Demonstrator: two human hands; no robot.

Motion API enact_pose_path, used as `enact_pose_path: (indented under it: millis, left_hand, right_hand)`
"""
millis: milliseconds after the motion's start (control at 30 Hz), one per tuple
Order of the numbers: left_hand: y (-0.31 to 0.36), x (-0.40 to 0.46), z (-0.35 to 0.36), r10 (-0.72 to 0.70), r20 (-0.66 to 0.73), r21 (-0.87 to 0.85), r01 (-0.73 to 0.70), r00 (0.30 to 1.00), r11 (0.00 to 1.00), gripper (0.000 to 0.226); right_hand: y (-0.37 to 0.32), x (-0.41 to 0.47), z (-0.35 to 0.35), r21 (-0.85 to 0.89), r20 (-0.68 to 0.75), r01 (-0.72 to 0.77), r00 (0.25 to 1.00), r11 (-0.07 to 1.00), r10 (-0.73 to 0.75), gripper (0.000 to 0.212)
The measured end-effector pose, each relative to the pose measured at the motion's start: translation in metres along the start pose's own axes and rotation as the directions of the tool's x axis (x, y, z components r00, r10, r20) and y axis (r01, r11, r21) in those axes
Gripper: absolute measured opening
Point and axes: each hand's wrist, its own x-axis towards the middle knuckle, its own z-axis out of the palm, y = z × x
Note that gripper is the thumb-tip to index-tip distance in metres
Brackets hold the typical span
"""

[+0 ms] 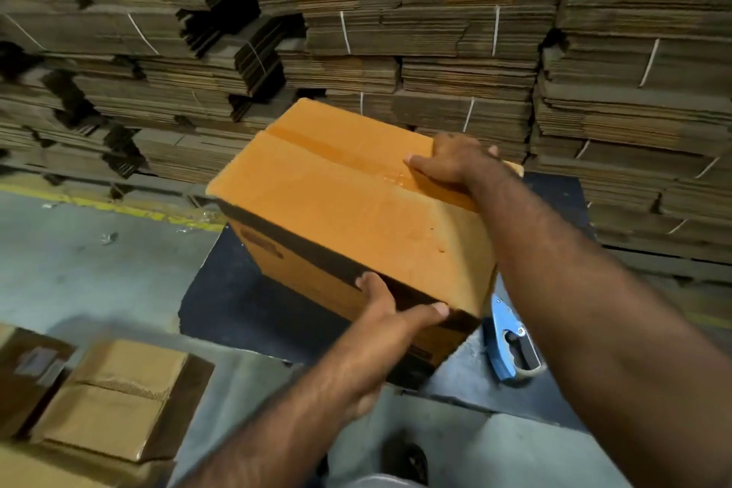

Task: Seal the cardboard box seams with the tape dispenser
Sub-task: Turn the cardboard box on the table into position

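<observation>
Cardboard box (348,210): centre frame, orange-brown, on a dark mat (237,301); flaps closed, glossy tape strip (344,156) already along the centre seam on top.
Far left: flattened, taped cartons (115,396) lower left, on grey floor (79,265); yellow floor line (119,206) mid left.
Background: strapped stacks of flat cardboard (396,32) across the whole upper frame.
Left hand (390,313): lower centre, grasping the box's near corner, thumb up at the top edge, fingers on the side face.
Seam axis: top seam runs diagonally, upper left to mid right, ending under the right hand.
Right hand (455,162): mid right, fingers curled over the far right top edge at the seam's end, gripping the box.
Tape dispenser (511,341): blue, lower right, lying on the mat just beside the box's near right corner, partly hidden by the right forearm. Neither hand touches it.
Key relation: dispenser sits below and toward the viewer from the right hand, right of the left hand; right hand is the likelier one to take it.
Step (judgement): both hands look to be repositioning or turning the box to expose an untaped seam.
Next (judgement): free the right hand, reach back for the dispenser, left hand steadies the box.
Risk: box could slide on the mat if held one-handed.
</observation>
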Motion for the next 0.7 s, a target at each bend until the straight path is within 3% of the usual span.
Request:
enact_pose_path:
  millis: [100, 167, 233, 267, 333, 367, 400, 467, 533, 600, 700]
  left_hand:
    - [0.021, -0.021, -0.021, -0.032, 0.067, 0.094, 0.026, 0.997, 0.995, 0.127]
    - [0.042, -0.029, -0.053, 0.005, 0.077, 0.311, -0.029, 0.997, 0.95, 0.088]
    - [0.066, -0.028, -0.091, 0.251, -0.007, 0.588, -0.199, 0.968, 0.784, 0.035]
    - [0.081, -0.023, -0.108, 0.418, -0.059, 0.671, -0.274, 0.907, 0.689, 0.022]
    - [0.11, 0.0, -0.138, 0.693, -0.121, 0.791, -0.353, 0.71, 0.5, 0.022]
    - [0.123, 0.016, -0.152, 0.766, -0.086, 0.852, -0.351, 0.638, 0.388, 0.027]
    - [0.133, 0.036, -0.164, 0.784, -0.015, 0.904, -0.327, 0.621, 0.276, 0.034]
    - [0.147, 0.076, -0.183, 0.681, 0.082, 0.972, -0.208, 0.728, 0.105, 0.048]
    - [0.152, 0.102, -0.197, 0.55, 0.08, 0.996, -0.088, 0.831, -0.013, 0.054]
    - [0.15, 0.113, -0.209, 0.488, 0.087, 0.996, -0.066, 0.869, -0.061, 0.057]
    - [0.138, 0.113, -0.223, 0.482, 0.081, 0.997, -0.064, 0.873, -0.053, 0.062]
  right_hand:
    - [-0.013, 0.004, 0.011, -0.076, -0.072, 0.014, 0.997, 0.997, -0.02, 0.085]
    - [-0.021, -0.001, 0.013, -0.07, -0.099, -0.017, 0.995, 0.997, 0.01, 0.082]
    - [-0.033, -0.014, 0.017, -0.033, -0.178, -0.048, 0.983, 0.998, 0.041, 0.077]
    - [-0.042, -0.024, 0.022, -0.014, -0.238, -0.056, 0.97, 0.998, 0.051, 0.074]
    - [-0.065, -0.048, 0.038, 0.018, -0.328, -0.041, 0.944, 0.999, 0.045, 0.07]
    - [-0.08, -0.06, 0.049, 0.027, -0.333, -0.023, 0.942, 0.999, 0.031, 0.069]
    - [-0.096, -0.069, 0.061, 0.024, -0.314, -0.009, 0.949, 1.0, 0.016, 0.068]
    - [-0.121, -0.078, 0.086, -0.014, -0.245, -0.003, 0.97, 1.0, -0.001, 0.071]
    - [-0.131, -0.08, 0.102, -0.063, -0.218, -0.018, 0.976, 0.998, 0.003, 0.074]
    - [-0.125, -0.082, 0.106, -0.081, -0.221, -0.056, 0.975, 0.995, 0.037, 0.076]
    - [-0.094, -0.095, 0.103, -0.074, -0.243, -0.148, 0.962, 0.986, 0.127, 0.076]
